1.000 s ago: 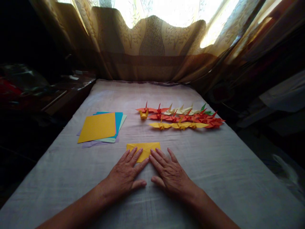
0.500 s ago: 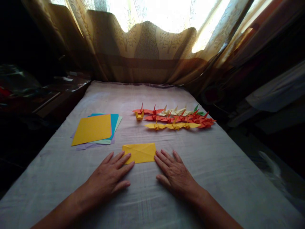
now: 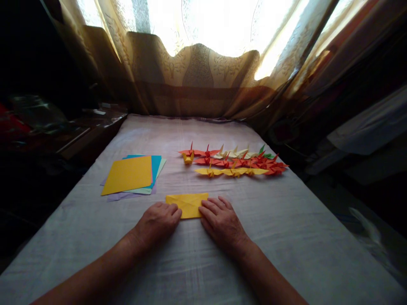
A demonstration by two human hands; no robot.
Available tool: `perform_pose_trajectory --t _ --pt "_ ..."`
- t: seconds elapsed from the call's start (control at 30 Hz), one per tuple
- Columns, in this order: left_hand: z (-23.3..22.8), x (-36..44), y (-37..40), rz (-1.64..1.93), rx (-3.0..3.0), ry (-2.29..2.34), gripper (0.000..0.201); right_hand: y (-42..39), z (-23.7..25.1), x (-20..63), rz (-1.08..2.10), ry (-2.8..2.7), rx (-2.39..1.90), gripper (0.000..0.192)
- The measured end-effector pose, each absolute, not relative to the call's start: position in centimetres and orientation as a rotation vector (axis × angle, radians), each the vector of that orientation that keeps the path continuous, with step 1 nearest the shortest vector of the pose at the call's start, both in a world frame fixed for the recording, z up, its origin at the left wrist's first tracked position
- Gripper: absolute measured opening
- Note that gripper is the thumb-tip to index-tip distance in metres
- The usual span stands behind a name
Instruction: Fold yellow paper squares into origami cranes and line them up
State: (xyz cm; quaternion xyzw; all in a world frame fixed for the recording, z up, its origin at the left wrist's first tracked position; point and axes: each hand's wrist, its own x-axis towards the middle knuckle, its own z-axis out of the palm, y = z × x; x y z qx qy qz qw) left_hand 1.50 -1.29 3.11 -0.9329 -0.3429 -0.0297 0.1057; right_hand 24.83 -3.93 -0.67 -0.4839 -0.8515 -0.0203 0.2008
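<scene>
Creased yellow paper [image 3: 190, 205], folded oblong, flat

Both forearms [image 3: 98, 263] slant inward, the left hand [image 3: 160, 221] curled, the right hand [image 3: 222, 222] flatter and loosely bent.

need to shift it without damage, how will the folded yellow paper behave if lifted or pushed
The folded yellow paper looks thin and small, so it is probably very light. Its folding likely stiffens it somewhat, though it may bend along the visible creases. Lying flat on the cloth, it seems unlikely to roll or tip if pushed.
</scene>
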Motion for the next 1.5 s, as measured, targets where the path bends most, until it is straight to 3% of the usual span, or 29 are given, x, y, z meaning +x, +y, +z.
perform_pose_trajectory --t 0.23,0.47,0.73,0.9,1.0,1.1,1.3,1.5 --pt "2.9 0.7 -1.2 -0.238 -2.775 -1.027 0.023 -3.6 -0.2 25.6 0.009 -2.244 -1.269 0.02" --pt "4.3 -0.4 0.0 -0.955 -2.67 -1.3 0.025 -3.7 1.0 25.2 0.64 -1.699 -1.434 0.026" --pt "1.8 1.9 -1.9 -0.635 -2.912 -1.069 0.028 -3.6 0.1 24.6 0.606 -1.59 -1.765 0.023" --pt "0.6 2.3 -2.7 -0.412 -3.061 -1.104 0.036 -4.0 0.5 26.0 0.831 -1.712 -1.534 0.025" --pt "0.2 2.0 -2.5 -0.439 -3.099 -1.113 0.032 -4.1 1.1 27.6 1.036 -1.917 -1.335 0.045" --pt "0.1 1.7 -2.3 -0.5 -3.119 -1.125 0.03 -3.4 1.5 28.7 0.915 -2.083 -1.286 0.056" --pt "0.4 1.5 -1.6 -0.567 -3.248 -1.081 0.026 -0.2 0.9 28.4 0.406 -2.388 -1.244 0.035" --pt "1.2 0.9 -1.2 -0.587 -3.341 -1.068 0.023 0.1 0.6 28.1 0.423 -2.549 -0.98 0.019"
